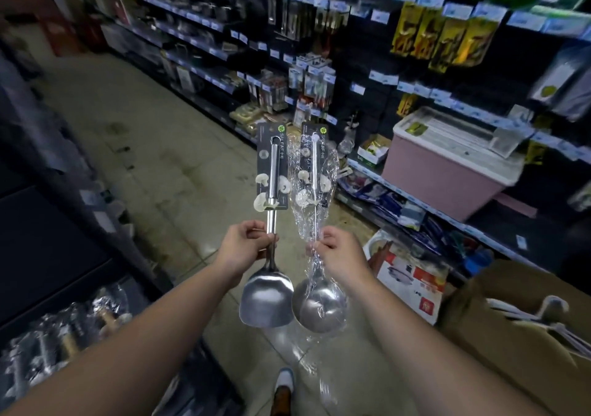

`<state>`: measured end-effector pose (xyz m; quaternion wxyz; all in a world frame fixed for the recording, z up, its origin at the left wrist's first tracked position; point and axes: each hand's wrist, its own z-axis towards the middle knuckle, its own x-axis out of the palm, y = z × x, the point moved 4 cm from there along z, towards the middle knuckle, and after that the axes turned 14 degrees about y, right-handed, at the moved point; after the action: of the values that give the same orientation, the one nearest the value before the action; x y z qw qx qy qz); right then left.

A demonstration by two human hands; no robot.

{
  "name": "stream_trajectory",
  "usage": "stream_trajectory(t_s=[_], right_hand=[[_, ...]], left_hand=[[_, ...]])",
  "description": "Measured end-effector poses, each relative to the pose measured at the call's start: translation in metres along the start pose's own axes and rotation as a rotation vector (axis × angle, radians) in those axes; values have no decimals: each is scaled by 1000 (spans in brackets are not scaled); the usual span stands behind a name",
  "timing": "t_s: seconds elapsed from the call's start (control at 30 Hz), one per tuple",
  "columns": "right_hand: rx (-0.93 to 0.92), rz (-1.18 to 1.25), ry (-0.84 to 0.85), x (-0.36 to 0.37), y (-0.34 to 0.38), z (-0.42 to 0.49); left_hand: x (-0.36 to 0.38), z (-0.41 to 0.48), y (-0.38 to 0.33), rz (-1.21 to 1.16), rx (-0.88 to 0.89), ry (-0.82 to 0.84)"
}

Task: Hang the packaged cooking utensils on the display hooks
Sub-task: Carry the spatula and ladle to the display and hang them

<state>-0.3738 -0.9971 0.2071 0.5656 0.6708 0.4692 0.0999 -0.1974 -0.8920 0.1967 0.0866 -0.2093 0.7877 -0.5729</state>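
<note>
My left hand (246,243) grips the steel handle of a packaged spatula (267,300), held upright with its flat blade down and its dark label card (271,166) on top. My right hand (335,252) pinches the thin handle of a ladle (319,308) wrapped in clear plastic film, bowl down, with a matching dark card (315,163) at the top. The two utensils hang side by side over the aisle floor. Display hooks (300,64) with hanging utensils and price tags line the dark shelving ahead and to the right.
A pink-and-white storage box (447,172) sits on a lower shelf at right. An open cardboard carton (511,329) stands at lower right, a printed product box (412,284) beside it. More wrapped utensils (48,345) lie at lower left. My shoe (284,387) shows on the tiled floor.
</note>
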Motion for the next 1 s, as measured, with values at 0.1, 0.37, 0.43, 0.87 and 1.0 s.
stream_trajectory(t_s=[0.1,0.37,0.43,0.87,1.0], right_hand=[[0,-10,7,-16,20,67],[-45,-22,25,-58,105,240],[-73,-35,33,-66,129,279],[-275,-99,230,-93,288,597],[-321,-129,286,-88,341,688]], left_hand=[[-16,63,-29,-13,34,-9],[-72,219,-122,-42,90,-44],[-87,251,-143,-40,106,-61],[-228,469,-273,-64,183,-361],[-282,528,-319,-42,195,-441]])
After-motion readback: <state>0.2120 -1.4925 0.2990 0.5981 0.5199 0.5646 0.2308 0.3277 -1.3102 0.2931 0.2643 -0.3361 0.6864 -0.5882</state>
